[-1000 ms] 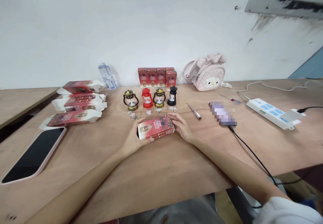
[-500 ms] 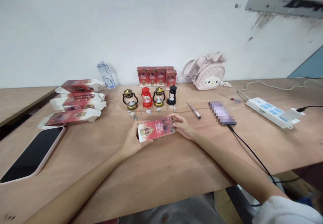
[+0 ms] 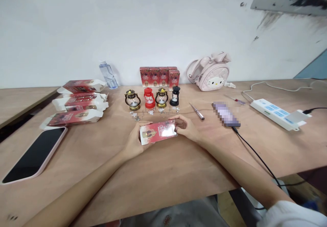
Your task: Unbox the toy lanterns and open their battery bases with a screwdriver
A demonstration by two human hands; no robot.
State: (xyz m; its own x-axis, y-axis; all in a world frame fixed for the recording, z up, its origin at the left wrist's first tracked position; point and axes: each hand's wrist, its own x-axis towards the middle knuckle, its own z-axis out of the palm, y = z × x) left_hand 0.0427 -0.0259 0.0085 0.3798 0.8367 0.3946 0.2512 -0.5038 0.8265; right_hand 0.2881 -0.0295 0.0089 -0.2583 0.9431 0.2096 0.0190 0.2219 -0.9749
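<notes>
Both my hands hold a small red printed box (image 3: 158,132) lying on its side just above the wooden table (image 3: 163,165). My left hand (image 3: 134,141) grips its left end, fingers wrapped round it. My right hand (image 3: 186,127) grips its right end. Just beyond the box stand several small toy lanterns: a gold one (image 3: 132,100), a red one (image 3: 149,98), another gold one (image 3: 161,98) and a black one (image 3: 175,96). Small metal bits (image 3: 136,117) lie in front of them.
Upright red boxes (image 3: 159,76) line the wall, with a water bottle (image 3: 108,75) and a pink bag (image 3: 209,73) beside them. Flattened red boxes (image 3: 76,104) and a phone (image 3: 35,154) lie left. A screwdriver (image 3: 196,111), another phone (image 3: 226,114) with cable, and a power strip (image 3: 277,114) lie right.
The box has turned in my hands, its printed face tipping up toward me, and it has lifted slightly. My hands stayed at its two ends.
</notes>
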